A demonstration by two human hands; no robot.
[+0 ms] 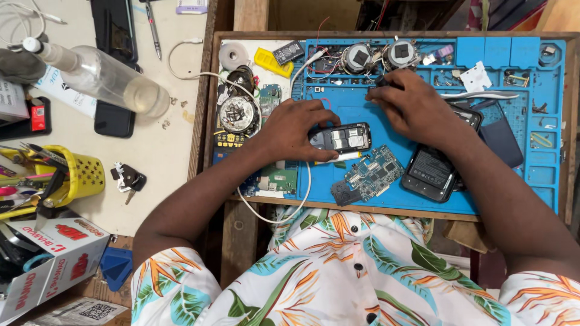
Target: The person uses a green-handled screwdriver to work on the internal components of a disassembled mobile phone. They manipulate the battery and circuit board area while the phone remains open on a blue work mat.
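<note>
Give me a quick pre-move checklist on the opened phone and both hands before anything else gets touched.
1. Opened phone lies flat on the blue mat: ok.
2. Left hand steadies it, fingers around its left end: ok.
3. Right hand free of the phone, resting above it on the mat: ok; whether it holds a tool, cannot tell.
4. Loose circuit board lies just below the phone, close to the work: not ok.
5. White cable runs under the left wrist and loops off the mat edge: not ok.
6. Black phone sits beside the right forearm, apart from the opened one: ok.
</note>
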